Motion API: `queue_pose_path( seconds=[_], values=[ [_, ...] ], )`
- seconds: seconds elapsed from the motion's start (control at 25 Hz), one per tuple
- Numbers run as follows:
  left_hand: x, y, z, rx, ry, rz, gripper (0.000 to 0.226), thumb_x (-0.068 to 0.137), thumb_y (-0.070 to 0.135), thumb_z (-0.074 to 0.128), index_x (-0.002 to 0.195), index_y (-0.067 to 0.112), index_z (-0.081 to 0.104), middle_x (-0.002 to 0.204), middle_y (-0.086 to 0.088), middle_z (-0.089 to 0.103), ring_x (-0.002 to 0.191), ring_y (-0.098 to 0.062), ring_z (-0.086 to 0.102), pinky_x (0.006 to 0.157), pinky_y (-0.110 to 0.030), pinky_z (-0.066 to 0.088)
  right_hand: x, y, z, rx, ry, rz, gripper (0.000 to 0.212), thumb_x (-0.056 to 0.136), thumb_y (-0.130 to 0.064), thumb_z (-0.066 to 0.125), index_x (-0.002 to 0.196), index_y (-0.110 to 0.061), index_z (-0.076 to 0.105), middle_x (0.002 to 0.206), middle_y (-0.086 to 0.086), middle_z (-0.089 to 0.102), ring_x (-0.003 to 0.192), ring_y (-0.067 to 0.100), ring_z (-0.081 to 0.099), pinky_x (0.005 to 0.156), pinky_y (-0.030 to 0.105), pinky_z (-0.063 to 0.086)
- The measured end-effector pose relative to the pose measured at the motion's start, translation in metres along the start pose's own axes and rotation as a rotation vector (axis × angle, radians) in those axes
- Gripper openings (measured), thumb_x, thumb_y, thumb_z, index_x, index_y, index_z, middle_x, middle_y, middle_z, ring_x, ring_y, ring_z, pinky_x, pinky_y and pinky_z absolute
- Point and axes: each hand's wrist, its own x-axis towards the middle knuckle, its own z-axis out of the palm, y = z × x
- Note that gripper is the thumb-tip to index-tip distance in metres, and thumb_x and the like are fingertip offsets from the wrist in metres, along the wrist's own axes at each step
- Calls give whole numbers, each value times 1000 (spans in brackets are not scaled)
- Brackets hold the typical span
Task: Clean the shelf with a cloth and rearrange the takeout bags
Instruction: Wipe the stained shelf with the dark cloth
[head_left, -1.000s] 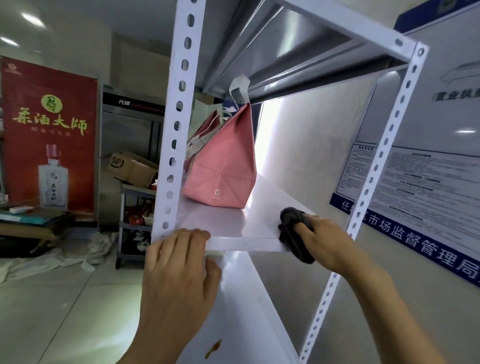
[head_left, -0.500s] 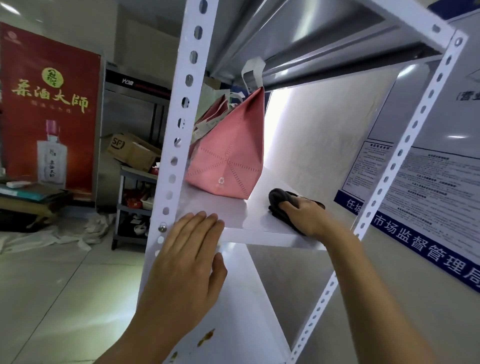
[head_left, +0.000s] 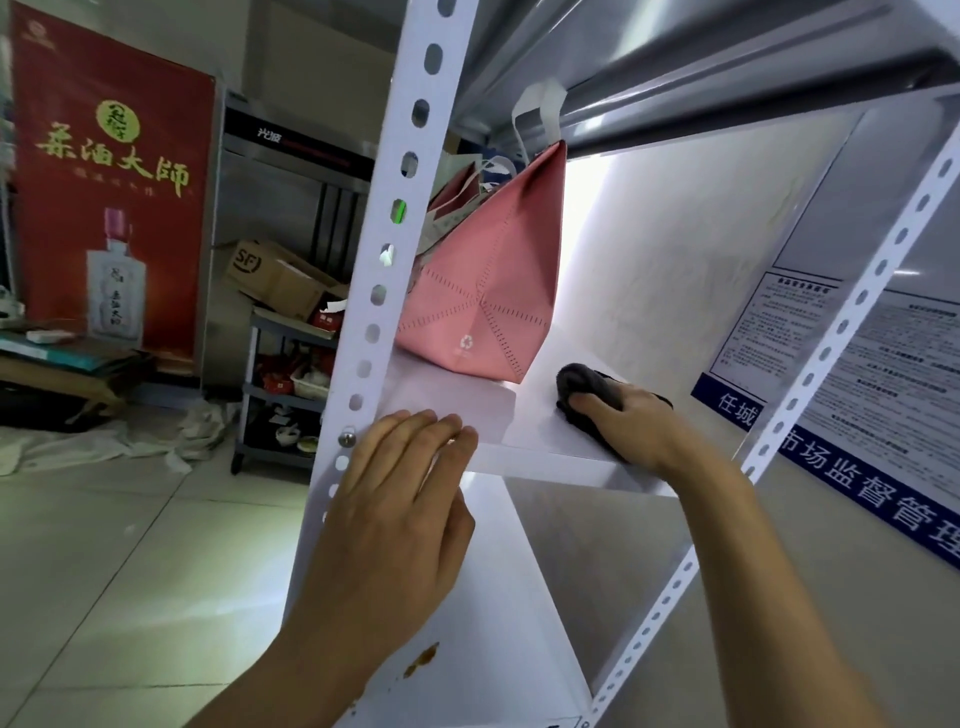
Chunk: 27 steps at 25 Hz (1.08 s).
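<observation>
The right hand (head_left: 631, 421) lies palm down on a dark grey cloth (head_left: 587, 387), its fingers curled over the bunched fabric and pressing it against the white shelf (head_left: 467, 402); the cloth looks thick and crumpled, a rounded wad of it bulging out past the fingertips. Just beyond that wad and slightly to the left of the hand stands a pink takeout bag (head_left: 488, 291), upright on the same shelf, its side marked by dashed fold lines that fan out from one point, a small white recycling mark near its base and a pale handle loop rising from its top. Behind it, further from the hand, more bags (head_left: 452, 208) are packed together, partly hidden by the pink one and by the post, so their number cannot be told. The left hand (head_left: 395, 514) rests at the front edge of the shelf, well to the left of the right hand, its fingers straight and together, lying flat over the lip beside the perforated white upright post (head_left: 387, 244). One cloth is visible, and two hands. Below the left hand, the lower shelf (head_left: 467, 623) carries a few brown stains (head_left: 423, 657).
</observation>
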Motion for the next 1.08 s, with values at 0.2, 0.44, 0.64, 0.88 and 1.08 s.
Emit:
queue_pose_path(
  seconds=[0.2,0.44,0.64,0.88,1.08],
  values=[
    [1,2,-6,-53,-5,-25,40,88,14,54,126,8,65,131,-7,63,127,-26,54,112,-43,38,-65,-17,1,182,89,-312,33,91,-46,38,99,-25,63,98,-19,64,93,-3,59,70,10,44],
    [0,10,-9,-231,54,-129,42,80,4,54,122,5,58,124,-6,62,127,-21,48,117,-21,21,-61,-74,19,403,-146,-457,25,93,-36,40,94,-23,62,95,-11,64,87,5,59,73,13,46],
    [1,6,-11,-217,30,-122,37,85,7,46,120,7,58,122,-6,63,125,-23,51,113,-26,32,-52,-49,16,437,-80,-387,25,90,-34,38,74,-20,50,71,-14,55,67,2,50,61,10,40],
    [2,6,-14,-205,27,-100,34,84,7,44,115,9,59,119,-5,64,123,-23,53,111,-29,34,-57,-60,18,383,-53,-455,28,89,-38,35,85,-19,55,82,-7,62,73,5,56,63,16,43],
    [0,5,-8,-242,59,-88,32,87,4,45,116,10,57,123,-4,62,126,-22,51,111,-34,38,-60,-62,22,442,-26,-441,24,89,-33,35,73,-23,49,75,-7,57,70,10,53,66,24,43]
  ],
)
